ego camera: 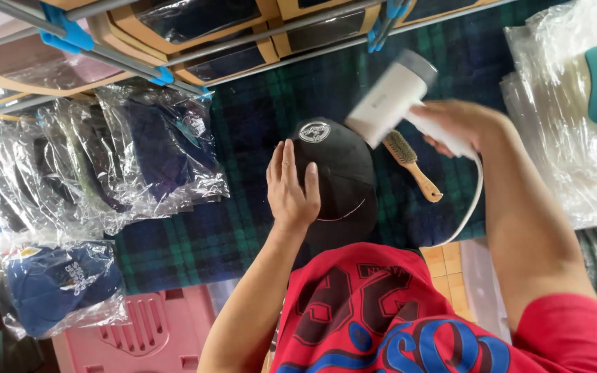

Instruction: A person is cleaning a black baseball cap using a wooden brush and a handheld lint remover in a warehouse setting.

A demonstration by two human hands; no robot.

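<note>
A black cap with a round white emblem on its front lies on a dark green plaid cloth. My left hand rests flat on the cap's left side, fingers spread. My right hand grips the handle of a white handheld steamer, whose head points at the cap's front from the right. Its white cord loops down toward my body. A wooden brush lies just right of the cap, under the steamer.
Several caps in clear plastic bags are piled at the left, a blue one lowest. Flat boxes on a rack run along the top. Clear bags are stacked at the right. A pink plastic stool stands below.
</note>
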